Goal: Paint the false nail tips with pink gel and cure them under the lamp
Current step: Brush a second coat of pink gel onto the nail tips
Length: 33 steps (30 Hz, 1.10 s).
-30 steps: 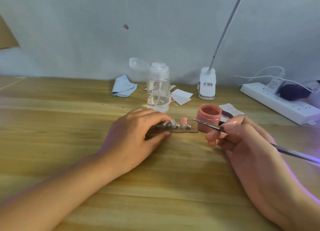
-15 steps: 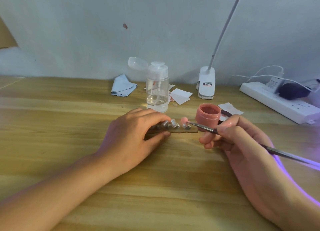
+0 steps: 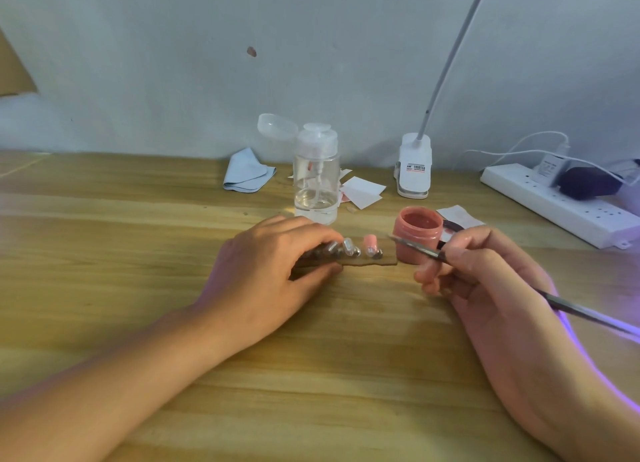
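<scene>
A brown cardboard strip lies on the wooden table and carries several false nail tips on small stands. One nail tip is painted pink, and the clear tips stand left of it. My left hand grips the strip's left end, thumb in front and fingers over the top, hiding part of it. My right hand pinches a thin metal-handled brush; its tip hangs just right of the pink nail, in front of the open pink gel jar.
A clear pump bottle with its lid flipped open stands behind the strip. A white clip-on lamp base with a thin arm, a blue cloth, paper scraps and a white power strip line the back and right. Purple light glows at the right edge.
The brush tip reached left to the pink nail half a second ago and has now drawn back to the right, in front of the jar. My left hand has kept hold of the strip.
</scene>
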Tool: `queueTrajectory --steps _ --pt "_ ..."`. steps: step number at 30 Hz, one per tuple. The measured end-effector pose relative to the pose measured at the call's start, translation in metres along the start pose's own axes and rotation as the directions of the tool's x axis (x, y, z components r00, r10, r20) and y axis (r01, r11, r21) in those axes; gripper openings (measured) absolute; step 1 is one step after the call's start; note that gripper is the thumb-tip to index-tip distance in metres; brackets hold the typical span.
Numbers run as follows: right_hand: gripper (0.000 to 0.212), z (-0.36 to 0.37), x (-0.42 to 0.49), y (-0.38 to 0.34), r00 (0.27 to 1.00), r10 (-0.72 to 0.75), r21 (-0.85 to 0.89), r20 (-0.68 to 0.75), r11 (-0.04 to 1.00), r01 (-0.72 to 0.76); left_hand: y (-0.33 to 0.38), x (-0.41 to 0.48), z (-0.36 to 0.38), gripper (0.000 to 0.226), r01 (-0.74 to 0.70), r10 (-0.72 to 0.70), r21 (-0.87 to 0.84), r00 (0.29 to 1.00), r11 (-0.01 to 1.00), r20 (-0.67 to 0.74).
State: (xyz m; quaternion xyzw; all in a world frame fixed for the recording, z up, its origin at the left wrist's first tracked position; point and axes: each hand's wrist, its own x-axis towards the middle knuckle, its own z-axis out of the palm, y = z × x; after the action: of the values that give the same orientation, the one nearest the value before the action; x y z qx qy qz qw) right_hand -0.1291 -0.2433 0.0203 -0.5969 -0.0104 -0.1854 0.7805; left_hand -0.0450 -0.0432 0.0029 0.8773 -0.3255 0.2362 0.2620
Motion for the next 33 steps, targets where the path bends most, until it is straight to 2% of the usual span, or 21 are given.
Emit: queueTrajectory --steps 3,5,10,15,22,33 --pt "0.006 -0.0004 0.0015 -0.0027 1.000 0.017 0.079 0.017 0.997 -0.018 0.0000 0.0001 -0.0001 0.020 0.001 -0.001 0.015 1.000 1.000 0.000" --pt "0.005 -0.0005 0.0024 -0.0037 0.999 0.024 0.100 0.046 0.995 -0.028 -0.0001 0.0002 0.0000 0.019 0.001 -0.001 0.034 1.000 0.999 -0.009" --pt "0.016 -0.0018 0.0002 -0.0010 1.000 0.021 -0.028 -0.017 0.999 -0.021 -0.0019 -0.0006 0.0014 0.019 -0.004 0.004 0.069 1.000 0.998 0.001" --pt "0.024 -0.0023 0.0026 0.0006 0.992 0.032 -0.060 -0.122 0.997 -0.039 -0.0010 -0.0008 0.0012 0.021 -0.014 0.010 0.098 0.999 0.995 0.033" --pt "0.022 0.0002 0.0005 0.0007 0.994 0.022 -0.140 -0.105 0.989 -0.037 0.0002 -0.0014 0.0003 0.021 -0.014 0.009 0.121 0.999 0.993 0.041" --pt "0.022 0.0013 -0.0002 0.0032 1.000 0.000 -0.155 -0.025 0.988 -0.004 0.0013 -0.0002 0.0006 0.019 -0.010 0.010 0.124 1.000 0.992 0.004"
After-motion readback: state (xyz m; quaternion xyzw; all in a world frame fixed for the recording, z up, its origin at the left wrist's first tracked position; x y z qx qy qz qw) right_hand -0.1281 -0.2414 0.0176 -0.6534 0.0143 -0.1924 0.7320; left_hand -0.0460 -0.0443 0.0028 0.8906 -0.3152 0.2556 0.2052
